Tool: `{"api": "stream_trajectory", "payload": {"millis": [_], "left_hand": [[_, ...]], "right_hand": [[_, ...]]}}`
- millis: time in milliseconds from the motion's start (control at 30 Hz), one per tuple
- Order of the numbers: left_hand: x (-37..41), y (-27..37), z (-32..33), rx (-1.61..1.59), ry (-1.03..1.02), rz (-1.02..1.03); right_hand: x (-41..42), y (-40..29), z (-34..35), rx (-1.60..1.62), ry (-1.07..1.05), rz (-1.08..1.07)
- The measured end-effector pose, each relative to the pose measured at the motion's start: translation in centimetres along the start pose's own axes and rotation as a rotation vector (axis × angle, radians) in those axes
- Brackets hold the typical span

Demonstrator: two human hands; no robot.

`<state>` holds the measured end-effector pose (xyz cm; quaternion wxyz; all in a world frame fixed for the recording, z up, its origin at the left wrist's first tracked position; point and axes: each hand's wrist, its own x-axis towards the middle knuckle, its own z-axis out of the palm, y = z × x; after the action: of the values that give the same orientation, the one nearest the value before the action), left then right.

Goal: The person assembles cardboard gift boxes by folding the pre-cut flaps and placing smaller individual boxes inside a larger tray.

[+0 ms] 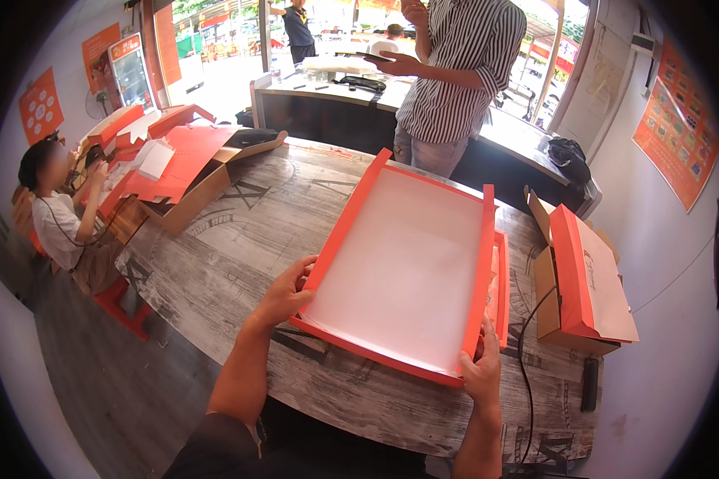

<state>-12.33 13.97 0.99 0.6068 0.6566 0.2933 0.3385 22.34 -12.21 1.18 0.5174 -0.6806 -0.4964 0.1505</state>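
A large shallow cardboard tray (395, 263), white inside with red-orange folded sides, lies tilted in front of me above the wood-patterned table (257, 233). My left hand (284, 293) grips its near left corner, thumb on the red side. At the near right corner, my right hand (482, 365) holds the other side between thumb and fingers. Strips of the long side walls stick out past the tray's far edge. Partly hidden under the tray's right side is another red-edged box piece (501, 287). The fingertips beneath the tray are hidden.
On the right stands a brown carton (545, 299) holding red flat cardboard (599, 275); a black cable (522, 359) and a dark bar-shaped object (589, 385) lie nearby. Red box pieces (186, 155) pile up at the left, by a seated person. Another person stands beyond the table.
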Motion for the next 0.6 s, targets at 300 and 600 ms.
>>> {"api": "stream_trajectory", "payload": {"millis": [300,600], "left_hand": [[0.1,-0.2,-0.1,0.003,0.002,0.000],[0.3,-1.0,-0.2,-0.034,0.004,0.030]], "right_hand": [[0.0,0.0,0.1,0.019,0.007,0.020],[0.0,0.8,0.1,-0.024,0.008,-0.001]]}}
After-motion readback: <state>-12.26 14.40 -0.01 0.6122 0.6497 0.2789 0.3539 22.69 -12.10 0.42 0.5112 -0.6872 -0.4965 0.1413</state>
